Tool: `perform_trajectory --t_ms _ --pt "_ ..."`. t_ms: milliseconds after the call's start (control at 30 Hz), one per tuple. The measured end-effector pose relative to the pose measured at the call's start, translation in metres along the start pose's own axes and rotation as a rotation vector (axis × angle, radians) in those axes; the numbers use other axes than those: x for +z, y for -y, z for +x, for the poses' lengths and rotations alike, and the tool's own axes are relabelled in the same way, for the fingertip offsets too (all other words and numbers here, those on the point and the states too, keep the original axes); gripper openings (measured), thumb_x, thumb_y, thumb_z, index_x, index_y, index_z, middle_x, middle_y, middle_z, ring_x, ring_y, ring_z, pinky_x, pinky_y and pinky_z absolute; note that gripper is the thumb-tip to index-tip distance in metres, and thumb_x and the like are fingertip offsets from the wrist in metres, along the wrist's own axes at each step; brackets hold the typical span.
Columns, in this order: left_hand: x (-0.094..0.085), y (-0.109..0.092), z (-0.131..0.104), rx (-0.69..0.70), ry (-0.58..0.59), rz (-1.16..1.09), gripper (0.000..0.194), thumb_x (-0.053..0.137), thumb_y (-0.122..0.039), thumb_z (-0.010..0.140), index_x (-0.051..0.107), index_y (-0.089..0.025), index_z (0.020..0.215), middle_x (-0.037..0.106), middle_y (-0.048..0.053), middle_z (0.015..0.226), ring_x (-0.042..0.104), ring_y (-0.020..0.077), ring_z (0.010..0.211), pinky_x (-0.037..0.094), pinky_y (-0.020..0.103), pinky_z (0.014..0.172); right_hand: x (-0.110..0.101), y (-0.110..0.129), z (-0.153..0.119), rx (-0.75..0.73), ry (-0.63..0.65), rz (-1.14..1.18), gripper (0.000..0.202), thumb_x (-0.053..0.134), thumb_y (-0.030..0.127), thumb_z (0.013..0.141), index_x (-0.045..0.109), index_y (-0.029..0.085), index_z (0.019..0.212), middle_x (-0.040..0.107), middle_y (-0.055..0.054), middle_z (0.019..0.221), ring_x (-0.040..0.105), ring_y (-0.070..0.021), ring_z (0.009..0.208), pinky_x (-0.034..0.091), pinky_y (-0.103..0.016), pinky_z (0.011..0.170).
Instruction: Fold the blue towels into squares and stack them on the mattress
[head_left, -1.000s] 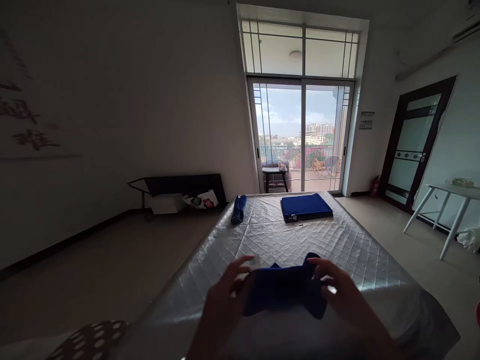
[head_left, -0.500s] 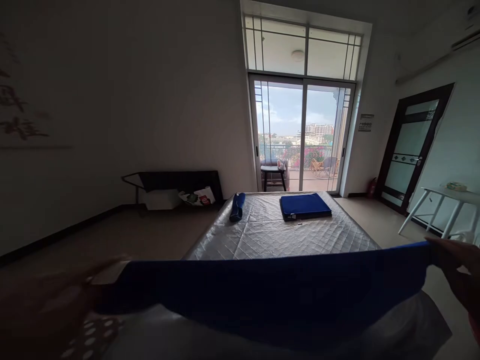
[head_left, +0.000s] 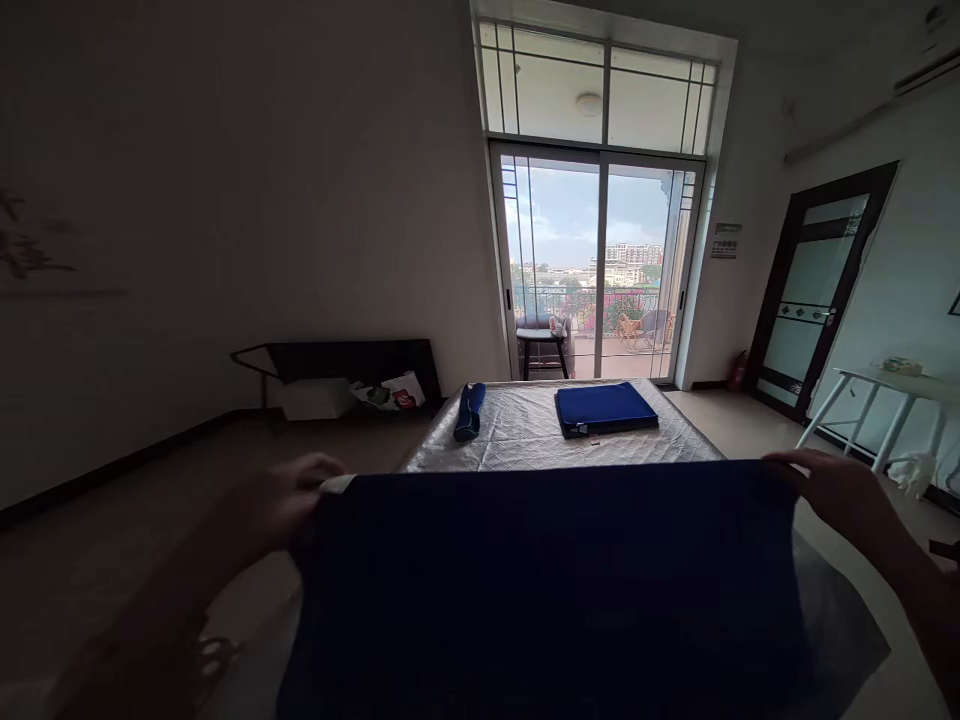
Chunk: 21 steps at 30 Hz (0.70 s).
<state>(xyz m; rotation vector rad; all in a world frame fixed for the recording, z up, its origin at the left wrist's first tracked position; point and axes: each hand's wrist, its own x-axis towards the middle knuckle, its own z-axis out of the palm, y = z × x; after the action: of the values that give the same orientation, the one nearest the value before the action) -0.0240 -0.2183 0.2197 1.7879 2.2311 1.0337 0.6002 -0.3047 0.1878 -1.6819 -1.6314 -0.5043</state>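
Note:
A dark blue cloth (head_left: 555,590) is stretched upright in front of me, its top edge nearly straight. My left hand (head_left: 296,492) is closed on the upper left corner, where a small pale patch shows. At the upper right corner, my right hand (head_left: 825,485) pinches the fabric. Beyond the cloth lies a mattress (head_left: 517,440) with a quilted, silvery surface. On it are a folded blue cloth stack (head_left: 606,408) and a rolled blue piece (head_left: 470,410). The cloth hides the near part of the mattress.
A low black bench or frame (head_left: 352,360) with a white box (head_left: 315,398) and a printed bag (head_left: 394,392) stands by the left wall. On the right are a white table (head_left: 892,382) and a dark-framed door (head_left: 829,290). Sliding glass doors (head_left: 600,260) are at the back.
Both hands have risen and come closer together, lifting the blue cloth higher. Its sagging lower edge now drops out of view, and more of the mattress is covered.

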Motion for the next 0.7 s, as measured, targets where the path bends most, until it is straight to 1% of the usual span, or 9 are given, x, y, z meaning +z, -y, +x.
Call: perform_trajectory --t_ms 67,100,233,300,367,433,500,600,700 --pt "0.006 -0.017 0.024 0.035 0.142 0.028 0.019 0.055 -0.022 0.073 0.068 -0.018 0.086 0.074 -0.007 0.073 0.065 0.0125 0.064 0.039 0.015 0.060 0.017 0.003 0.028 -0.030 0.120 -0.023 0.039 0.053 0.059 0.087 0.079 0.030 0.084 0.076 -0.005 0.080 0.066 -0.0220 0.062 0.045 -0.031 0.052" --pt "0.009 -0.025 0.035 0.066 0.150 0.046 0.022 0.054 -0.021 0.075 0.067 -0.016 0.092 0.075 -0.005 0.078 0.066 0.0123 0.069 0.038 0.014 0.062 0.024 0.005 0.043 -0.035 0.139 -0.033 0.041 0.051 0.057 0.089 0.080 0.029 0.086 0.077 -0.006 0.082 0.067 -0.0223 0.064 0.045 -0.031 0.053" --pt "0.012 -0.054 0.065 0.129 -0.040 0.081 0.032 0.046 -0.030 0.092 0.060 -0.012 0.113 0.072 -0.003 0.096 0.066 0.0129 0.086 0.039 0.014 0.071 0.040 0.017 0.097 -0.045 0.076 0.002 0.038 0.048 0.046 0.094 0.078 0.023 0.099 0.077 -0.008 0.094 0.070 -0.0228 0.076 0.050 -0.032 0.066" --pt "0.014 -0.062 0.067 0.108 -0.121 0.054 0.034 0.044 -0.037 0.095 0.058 -0.013 0.116 0.070 -0.002 0.103 0.066 0.0142 0.091 0.041 0.017 0.076 0.044 0.020 0.113 -0.047 0.012 0.037 0.035 0.049 0.041 0.094 0.077 0.022 0.101 0.077 -0.009 0.099 0.071 -0.0236 0.085 0.052 -0.034 0.074" --pt "0.019 -0.062 0.062 0.086 -0.170 0.023 0.033 0.044 -0.038 0.096 0.056 -0.015 0.116 0.070 -0.001 0.106 0.066 0.0154 0.093 0.043 0.019 0.078 0.049 0.020 0.116 -0.039 -0.051 0.070 0.033 0.050 0.039 0.094 0.077 0.021 0.101 0.076 -0.009 0.103 0.070 -0.0245 0.091 0.052 -0.036 0.081" --pt "0.030 -0.052 0.053 0.073 -0.184 -0.022 0.031 0.043 -0.036 0.096 0.056 -0.016 0.115 0.070 0.000 0.106 0.066 0.0161 0.092 0.045 0.021 0.079 0.058 0.017 0.106 -0.031 -0.080 0.116 0.033 0.051 0.040 0.093 0.076 0.020 0.100 0.076 -0.009 0.104 0.070 -0.0247 0.094 0.052 -0.037 0.084" --pt "0.050 -0.032 0.042 0.085 -0.162 -0.084 0.027 0.046 -0.035 0.093 0.056 -0.017 0.111 0.071 0.001 0.106 0.066 0.0168 0.094 0.046 0.022 0.080 0.073 0.010 0.084 -0.026 -0.064 0.175 0.033 0.051 0.042 0.092 0.075 0.020 0.099 0.075 -0.010 0.103 0.070 -0.0243 0.093 0.053 -0.038 0.085" --pt "0.091 0.010 0.024 0.066 -0.079 -0.138 0.018 0.051 -0.025 0.083 0.060 -0.020 0.098 0.074 0.002 0.102 0.068 0.0193 0.094 0.048 0.024 0.080 0.105 0.000 0.039 0.001 0.030 0.265 0.032 0.052 0.043 0.090 0.075 0.021 0.093 0.076 -0.010 0.099 0.071 -0.0238 0.088 0.055 -0.038 0.083" --pt "0.135 0.051 0.009 0.020 0.052 -0.119 0.020 0.047 -0.019 0.076 0.065 -0.022 0.084 0.077 0.004 0.096 0.071 0.0228 0.092 0.051 0.027 0.078 0.141 -0.009 -0.006 0.079 0.162 0.320 0.028 0.054 0.039 0.085 0.076 0.021 0.086 0.076 -0.010 0.096 0.072 -0.0245 0.086 0.056 -0.040 0.084"
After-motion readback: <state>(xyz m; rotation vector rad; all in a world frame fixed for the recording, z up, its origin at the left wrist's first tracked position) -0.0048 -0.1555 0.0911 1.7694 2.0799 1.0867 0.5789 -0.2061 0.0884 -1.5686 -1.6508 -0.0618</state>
